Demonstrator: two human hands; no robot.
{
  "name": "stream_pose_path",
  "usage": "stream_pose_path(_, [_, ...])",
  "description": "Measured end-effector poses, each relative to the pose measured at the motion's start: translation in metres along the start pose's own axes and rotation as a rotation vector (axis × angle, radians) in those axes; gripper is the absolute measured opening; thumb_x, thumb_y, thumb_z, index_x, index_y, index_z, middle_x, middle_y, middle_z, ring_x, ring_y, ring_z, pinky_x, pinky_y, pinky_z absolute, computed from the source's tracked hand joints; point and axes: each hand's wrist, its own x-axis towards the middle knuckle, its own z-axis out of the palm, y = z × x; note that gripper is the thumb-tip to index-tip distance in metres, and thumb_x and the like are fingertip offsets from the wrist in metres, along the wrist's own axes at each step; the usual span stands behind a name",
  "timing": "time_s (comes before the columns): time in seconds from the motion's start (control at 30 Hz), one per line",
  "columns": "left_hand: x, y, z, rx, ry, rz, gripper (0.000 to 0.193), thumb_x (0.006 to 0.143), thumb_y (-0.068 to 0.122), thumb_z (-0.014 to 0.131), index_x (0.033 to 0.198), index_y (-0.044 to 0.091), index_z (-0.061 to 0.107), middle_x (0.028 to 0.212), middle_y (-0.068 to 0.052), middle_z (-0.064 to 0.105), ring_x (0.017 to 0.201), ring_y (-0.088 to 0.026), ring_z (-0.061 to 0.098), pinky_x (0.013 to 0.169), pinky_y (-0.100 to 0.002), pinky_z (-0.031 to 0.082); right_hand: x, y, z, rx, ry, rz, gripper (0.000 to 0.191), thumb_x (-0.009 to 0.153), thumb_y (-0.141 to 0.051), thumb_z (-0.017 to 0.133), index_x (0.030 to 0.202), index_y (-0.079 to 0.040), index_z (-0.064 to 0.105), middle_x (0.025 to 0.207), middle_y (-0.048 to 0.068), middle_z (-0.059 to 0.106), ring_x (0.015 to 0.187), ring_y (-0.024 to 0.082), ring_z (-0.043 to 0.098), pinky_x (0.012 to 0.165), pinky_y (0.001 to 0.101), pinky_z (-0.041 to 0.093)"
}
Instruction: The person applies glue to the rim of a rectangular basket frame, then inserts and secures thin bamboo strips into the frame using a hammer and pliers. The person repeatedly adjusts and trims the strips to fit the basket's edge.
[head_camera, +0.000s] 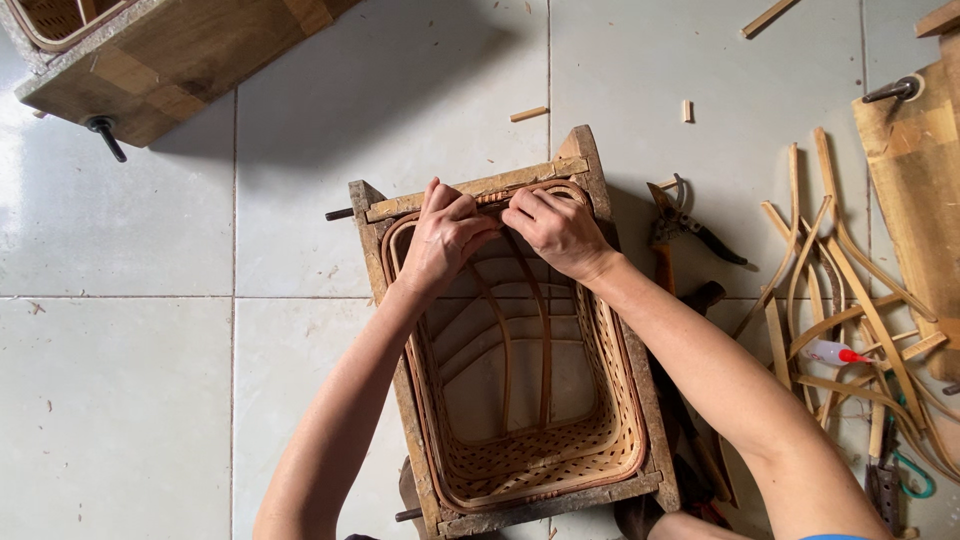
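1. Head view, looking down: a woven basket (520, 400) is sitting inside a wooden mould frame (480, 190) on a tiled floor (130, 380).
2. My left hand (445, 235) and right hand (555, 230) are both curling narrow, pinching the thin rim strip (490, 197) at the far edge.
3. I am judging the strip light, springy and easily cracked; gripping close beside the frame looks safest.
4. Pruning shears (690, 225) and loose bamboo strips (840, 300) are lying to the right.

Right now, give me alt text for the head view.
Both hands, left hand and right hand, press at the far rim of a woven basket set in a wooden frame on a tiled floor. Pruning shears and bamboo strips lie right.
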Motion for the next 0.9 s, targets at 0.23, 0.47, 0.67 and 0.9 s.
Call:
stream_pose_path(0.23, [0.000,-0.001,0.002,-0.013,0.047,0.019,0.019,0.085,0.026,0.082,0.098,0.012,0.082,0.086,-0.003,0.059,0.092,-0.024,0.050,0.103,-0.046,0.041,-0.026,0.017,-0.026,0.033,-0.083,0.465,0.038,0.073,-0.010,0.089,0.107,-0.002,0.075,0.104,0.009,0.062,0.065,0.016,0.063,0.051,0.0221,0.059])
stream_pose_path(0.47, [-0.002,0.000,0.000,-0.037,0.051,0.026,0.017,0.085,0.025,0.082,0.096,0.011,0.082,0.084,-0.004,0.057,0.088,-0.025,0.049,0.100,-0.045,0.042,-0.045,0.019,-0.012,-0.072,0.139,0.401,0.021,0.091,-0.002,0.083,0.108,-0.010,0.074,0.101,0.000,0.067,0.082,0.011,0.069,0.069,0.0211,0.064])
stream_pose_path(0.67, [0.001,0.002,0.000,-0.046,0.076,0.008,0.019,0.085,0.026,0.084,0.097,0.011,0.081,0.083,-0.003,0.059,0.087,-0.024,0.049,0.095,-0.042,0.044,-0.035,0.016,-0.014,-0.129,0.100,0.275,0.020,0.089,0.001,0.081,0.106,-0.009,0.076,0.098,0.005,0.071,0.082,0.015,0.071,0.066,0.0223,0.062])
stream_pose_path(0.9, [-0.001,0.004,-0.002,-0.056,0.096,0.025,0.019,0.082,0.023,0.084,0.095,0.010,0.081,0.081,-0.004,0.060,0.090,-0.026,0.054,0.098,-0.045,0.045,-0.011,0.013,0.013,0.080,-0.009,-0.048,0.011,0.097,-0.004,0.071,0.105,-0.011,0.075,0.105,0.006,0.074,0.093,0.017,0.074,0.080,0.0247,0.065])
